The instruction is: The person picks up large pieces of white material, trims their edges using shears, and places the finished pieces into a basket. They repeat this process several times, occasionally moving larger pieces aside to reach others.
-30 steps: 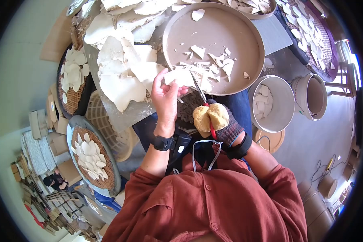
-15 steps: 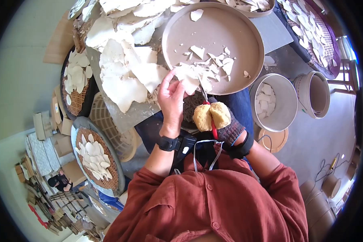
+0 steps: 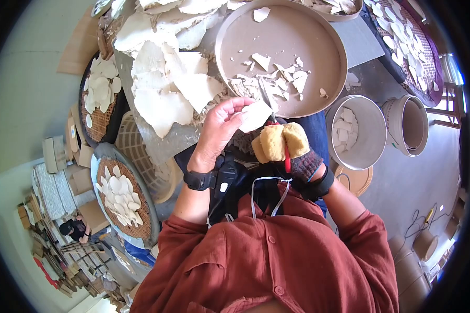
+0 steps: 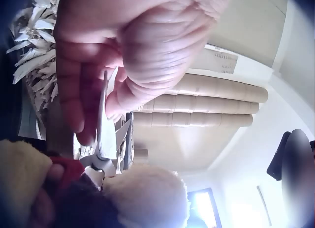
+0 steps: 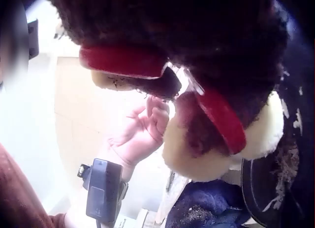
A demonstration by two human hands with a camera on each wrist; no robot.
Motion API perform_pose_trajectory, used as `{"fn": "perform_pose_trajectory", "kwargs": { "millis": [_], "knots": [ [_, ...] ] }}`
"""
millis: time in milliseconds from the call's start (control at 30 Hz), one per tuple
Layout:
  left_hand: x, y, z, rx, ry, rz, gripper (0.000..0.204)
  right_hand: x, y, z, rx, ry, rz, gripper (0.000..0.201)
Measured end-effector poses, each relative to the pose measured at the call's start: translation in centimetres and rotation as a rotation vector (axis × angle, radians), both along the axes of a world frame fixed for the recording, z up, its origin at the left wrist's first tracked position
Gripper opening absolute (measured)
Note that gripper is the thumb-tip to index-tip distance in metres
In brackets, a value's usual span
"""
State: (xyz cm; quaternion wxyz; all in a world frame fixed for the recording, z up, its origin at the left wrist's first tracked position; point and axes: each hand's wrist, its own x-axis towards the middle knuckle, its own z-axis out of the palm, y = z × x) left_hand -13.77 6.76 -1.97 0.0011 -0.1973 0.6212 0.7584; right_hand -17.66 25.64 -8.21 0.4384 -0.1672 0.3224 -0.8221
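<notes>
In the head view my bare left hand (image 3: pixel 216 128) pinches a thin white flat piece (image 3: pixel 256 117) between thumb and fingers. My right hand (image 3: pixel 305 164), in a dark knit glove, grips red-handled scissors (image 5: pixel 224 122). Thick yellow foam pads (image 3: pixel 272 144) cover the glove around the handles. The scissor blades point away from me, right beside the white piece. Edge-on in the left wrist view, the piece (image 4: pixel 106 134) has its lower end at the blades (image 4: pixel 97 163). Both hands are over my lap, at the near rim of a round tray (image 3: pixel 318 36) with white scraps.
Large white sheets (image 3: pixel 159 107) are piled on the table at left. A bucket (image 3: pixel 373 154) with cut pieces stands at right, beside stacked empty buckets (image 3: pixel 420 143). Woven trays with oval pieces (image 3: pixel 121 195) stand left and far right. A plastic basket (image 3: pixel 136 151) is at left.
The left hand has turned and brought the white piece nearer to me and to the right. The scissors have shifted slightly right, and their foam pads have turned.
</notes>
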Motion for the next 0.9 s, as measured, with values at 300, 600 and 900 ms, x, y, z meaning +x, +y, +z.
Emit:
{"fn": "perform_pose_trajectory", "kwargs": {
  "millis": [300, 600, 900],
  "knots": [
    [-0.7, 1.0, -1.4, 0.001, 0.178, 0.382, 0.042, 0.8, -0.9, -1.3, 0.153, 0.022, 0.056, 0.021],
    [-1.3, 0.6, -1.8, -0.089, 0.063, 0.282, 0.040, 0.6, 0.4, -0.7, 0.099, 0.032, 0.134, 0.022],
    [-1.3, 1.3, -2.4, 0.026, 0.086, 0.370, 0.036, 1.0, 0.4, -0.6, 0.132, -0.223, 0.082, 0.024]
  ]
}}
